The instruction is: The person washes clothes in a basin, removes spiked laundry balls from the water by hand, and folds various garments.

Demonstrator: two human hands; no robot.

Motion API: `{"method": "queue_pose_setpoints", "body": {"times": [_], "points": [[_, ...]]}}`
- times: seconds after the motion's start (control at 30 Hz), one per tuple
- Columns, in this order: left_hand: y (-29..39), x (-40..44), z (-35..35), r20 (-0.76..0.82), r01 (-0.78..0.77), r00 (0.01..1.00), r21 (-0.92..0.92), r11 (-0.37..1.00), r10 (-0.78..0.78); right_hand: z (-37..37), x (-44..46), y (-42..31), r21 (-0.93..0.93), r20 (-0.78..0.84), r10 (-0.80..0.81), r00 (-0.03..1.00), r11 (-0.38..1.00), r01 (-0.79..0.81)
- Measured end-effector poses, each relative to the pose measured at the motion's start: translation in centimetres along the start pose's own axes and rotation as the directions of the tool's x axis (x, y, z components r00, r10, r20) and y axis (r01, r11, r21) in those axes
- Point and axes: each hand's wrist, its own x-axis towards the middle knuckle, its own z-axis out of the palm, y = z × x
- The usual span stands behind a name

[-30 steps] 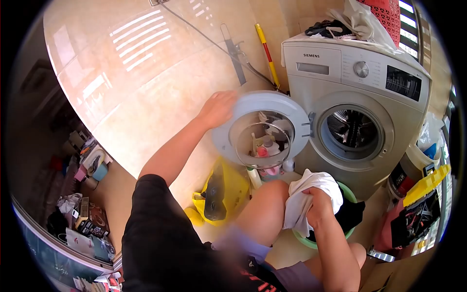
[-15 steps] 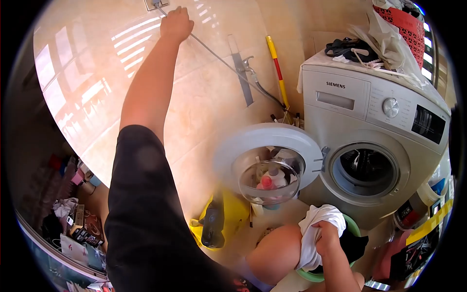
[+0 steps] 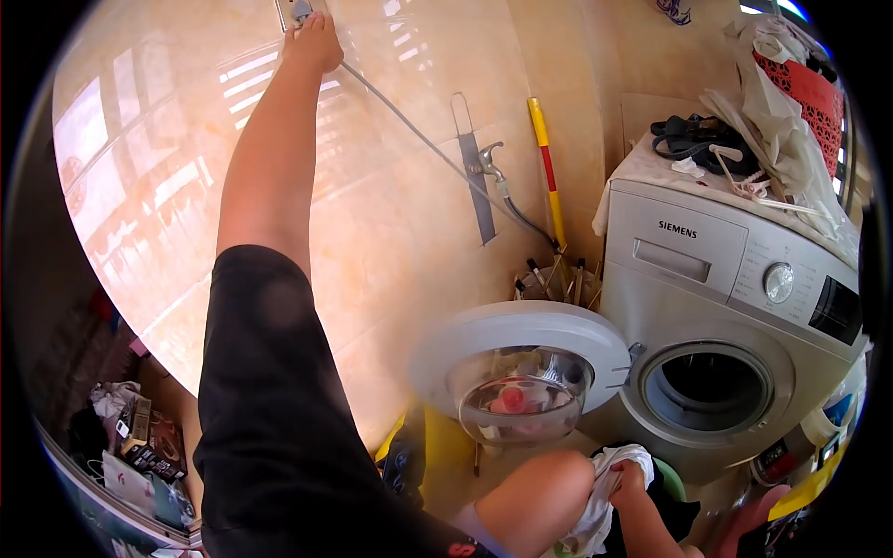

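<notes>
My left hand (image 3: 316, 45) reaches up to a wall socket at the top left, its fingers closed at the grey plug (image 3: 300, 11). From there a grey cable (image 3: 409, 122) slants down the tiled wall toward the washing machine. Low on the right, my right hand (image 3: 629, 482) grips a white cloth garment (image 3: 600, 507), bunched beside my bent knee. Behind it is a green basin (image 3: 672, 479) with dark clothing (image 3: 674, 514) at its edge. The front-loading washing machine (image 3: 702, 321) has its round door (image 3: 521, 358) swung open, and the drum looks dark inside.
A tap (image 3: 488, 160) and a yellow-and-red pole (image 3: 547, 172) are at the wall. Black sandals (image 3: 698, 144) and a red basket (image 3: 809, 107) sit on the machine. A yellow bag (image 3: 446, 456) stands below the door; boxes (image 3: 163, 442) lie at left.
The view has tilted up, so the machine and door appear lower. My left hand has moved closer to the plug at the socket. The white garment hangs lower, still in my right hand.
</notes>
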Motion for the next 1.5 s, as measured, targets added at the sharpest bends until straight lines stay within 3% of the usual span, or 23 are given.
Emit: {"method": "queue_pose_setpoints", "body": {"times": [0.27, 0.3, 0.37, 0.4, 0.43, 0.53, 0.63, 0.7, 0.77, 0.8, 0.83, 0.87, 0.93, 0.97, 1.0, 1.07, 1.1, 1.17, 1.2, 1.23, 1.3, 1.37, 1.5], "points": [[3.0, -0.7, -2.1, 0.065, 0.061, 0.995, 0.189, 0.98, -0.074, -0.2, 0.4, -0.6, 0.018, 0.049, -0.011, 0.999, 1.0, 0.01], [3.3, -1.1, -1.4, -0.066, 0.056, 0.997, 0.177, 0.983, -0.045, 0.1, -0.1, -0.2, 0.012, 0.038, -0.022, 0.999, 1.0, 0.022], [4.4, -0.3, -1.1, 0.001, 0.027, 1.0, -0.017, 1.0, -0.027, 0.6, -2.4, -0.2, -0.078, -0.051, -0.05, 0.997, 0.996, 0.046], [5.0, -0.2, -1.6, 0.056, 0.048, 0.998, -0.235, 0.971, -0.036, -0.1, -1.4, 0.8, -0.07, -0.081, -0.061, 0.995, 0.996, 0.056], [6.0, 0.5, 0.1, -0.157, 0.022, 0.985, -0.294, 0.956, -0.071, 0.2, -2.9, 1.0, -0.149, -0.128, -0.195, 0.972, 0.973, 0.175], [10.7, -3.3, -5.3, -0.409, -0.301, 0.903, -0.381, 0.874, 0.133, 0.0, -5.3, 0.9, -0.175, -0.159, -0.289, 0.944, 0.949, 0.261], [16.8, -7.5, -10.7, -0.663, -0.64, 0.691, -0.373, 0.672, 0.289, -0.7, -8.9, -1.6, -0.337, -0.162, -0.324, 0.932, 0.906, 0.256], [21.4, -12.3, -15.1, -0.773, -0.797, 0.537, -0.331, 0.505, 0.34, -4.2, -5.7, -1.6, -0.579, 0.181, -0.659, 0.73, 0.529, 0.621], [25.9, -18.5, -17.7, -0.828, -0.889, 0.447, -0.369, 0.272, 0.339, -4.1, -11.0, -5.9, -0.659, 0.144, -0.54, 0.829, 0.572, 0.488], [27.9, -22.6, -19.2, -0.842, -0.91, 0.411, -0.399, 0.109, 0.349, -3.9, -14.3, -7.6, -0.802, 0.156, -0.598, 0.787, 0.388, 0.454], [29.6, -27.2, -20.3, -0.811, -0.869, 0.445, -0.493, -0.035, 0.381, -3.8, -17.5, -9.1, -0.903, 0.187, -0.641, 0.744, 0.186, 0.387], [31.3, -31.9, -21.0, -0.777, -0.801, 0.462, -0.573, -0.176, 0.427, -4.2, -20.0, -10.5, -0.946, 0.128, -0.666, 0.735, 0.14, 0.292], [35.8, -41.8, -20.5, -0.681, -0.579, 0.492, -0.721, -0.38, 0.543, -6.4, -23.6, -11.9, -0.985, 0.022, -0.712, 0.701, 0.106, 0.138], [40.6, -51.9, -18.6, -0.528, -0.331, 0.438, -0.848, -0.415, 0.728, -10.0, -24.9, -12.7, -0.985, -0.092, -0.682, 0.726, 0.167, 0.032], [43.2, -58.2, -16.8, -0.398, -0.186, 0.409, -0.917, -0.352, 0.821, -11.0, -25.7, -12.4, -0.974, -0.153, -0.726, 0.671, 0.226, 0.022], [49.6, -68.9, -13.4, -0.049, 0.368, -0.036, -0.929, -0.033, 0.998, -12.3, -27.2, -12.5, -0.952, -0.248, -0.795, 0.554, 0.306, 0.013], [49.3, -70.9, -14.7, -0.001, 0.206, -0.155, -0.978, 0.031, 0.988, -12.4, -27.8, -12.3, -0.947, -0.272, -0.816, 0.511, 0.32, 0.008], [47.1, -73.7, -18.6, 0.022, -0.449, -0.035, -0.894, 0.004, 0.999, -13.4, -28.1, -11.8, -0.944, -0.294, -0.826, 0.481, 0.329, -0.013], [48.3, -75.8, -17.3, -0.251, -0.482, -0.047, -0.842, -0.242, 0.967, -14.2, -27.7, -11.8, -0.936, -0.311, -0.809, 0.499, 0.351, -0.015], [48.7, -76.8, -17.9, -0.323, -0.454, -0.056, -0.835, -0.312, 0.945, -15.0, -27.5, -11.8, -0.928, -0.328, -0.794, 0.511, 0.373, -0.016], [50.1, -79.0, -19.5, -0.138, -0.311, 0.034, -0.943, -0.121, 0.99, -15.5, -28.5, -12.0, -0.918, -0.347, -0.805, 0.482, 0.397, 0.003], [51.5, -81.1, -21.3, 0.0, -0.228, 0.024, -0.974, 0.006, 1.0, -17.0, -28.3, -11.8, -0.897, -0.352, -0.821, 0.448, 0.434, 0.089], [54.1, -86.2, -21.1, 0.339, 0.083, -0.131, -0.933, 0.351, 0.931, -17.5, -29.1, -11.5, -0.843, -0.358, -0.715, 0.601, 0.524, 0.12]]}}
